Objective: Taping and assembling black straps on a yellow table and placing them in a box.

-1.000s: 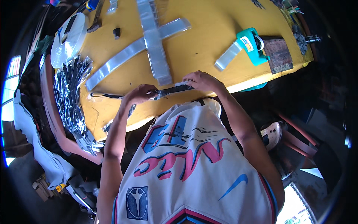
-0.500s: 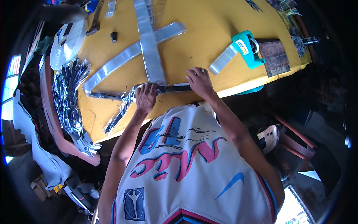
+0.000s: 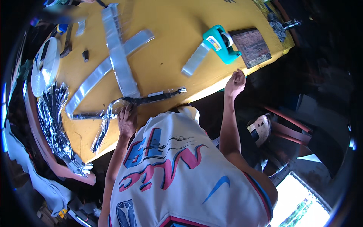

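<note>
On the near part of the yellow table lies a long black strip in clear plastic wrap (image 3: 151, 99). My left hand (image 3: 127, 122) presses its bent fingers on the strip's wrapped left part, where the plastic bunches. My right hand (image 3: 236, 85) is off the strip, raised by the table's front edge with its fingers curled in; nothing shows in them. Just beyond it stand a teal tape dispenser (image 3: 223, 49) with a roll of tape and a dark brown block (image 3: 251, 47). Flat clear plastic sleeves (image 3: 121, 72) cross each other beyond my left hand.
A bundle of black strips in shiny plastic (image 3: 55, 121) hangs over the table's left edge. Near it are a white reel (image 3: 46, 67), a hammer (image 3: 67, 45) and a small dark cylinder (image 3: 86, 56). A clear flat strip (image 3: 196, 59) lies beside the dispenser.
My right hand has left the right part of the black strip and moved right, toward the dispenser and block. My left hand stays at the strip. The view has shifted to the right.
</note>
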The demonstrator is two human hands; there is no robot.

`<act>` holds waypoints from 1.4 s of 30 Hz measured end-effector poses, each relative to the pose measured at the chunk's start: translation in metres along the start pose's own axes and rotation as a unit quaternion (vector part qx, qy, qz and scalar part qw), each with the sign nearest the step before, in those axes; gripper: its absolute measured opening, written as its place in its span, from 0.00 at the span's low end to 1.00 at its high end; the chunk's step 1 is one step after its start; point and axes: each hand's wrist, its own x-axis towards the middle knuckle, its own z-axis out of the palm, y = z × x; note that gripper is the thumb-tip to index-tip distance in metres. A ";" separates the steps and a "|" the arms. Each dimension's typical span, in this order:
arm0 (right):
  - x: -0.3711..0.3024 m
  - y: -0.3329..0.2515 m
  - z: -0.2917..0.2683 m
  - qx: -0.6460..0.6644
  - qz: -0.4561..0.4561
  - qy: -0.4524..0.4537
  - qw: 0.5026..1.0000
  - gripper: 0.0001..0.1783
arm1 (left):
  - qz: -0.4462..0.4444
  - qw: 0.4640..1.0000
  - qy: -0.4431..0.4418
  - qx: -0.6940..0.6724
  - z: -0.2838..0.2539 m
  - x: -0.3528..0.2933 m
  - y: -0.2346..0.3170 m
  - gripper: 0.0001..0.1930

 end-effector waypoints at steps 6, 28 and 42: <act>0.099 0.047 0.005 0.122 0.032 -0.181 0.975 0.07 | 0.026 0.999 0.034 -0.030 0.021 -0.010 -0.011 0.22; 0.214 0.039 0.044 0.154 0.033 -0.577 0.802 0.26 | -0.001 0.999 0.035 -0.017 0.017 -0.011 -0.007 0.20; 0.196 0.041 0.015 0.010 0.089 -0.509 0.856 0.26 | -0.005 0.999 0.030 -0.031 0.017 -0.010 -0.007 0.20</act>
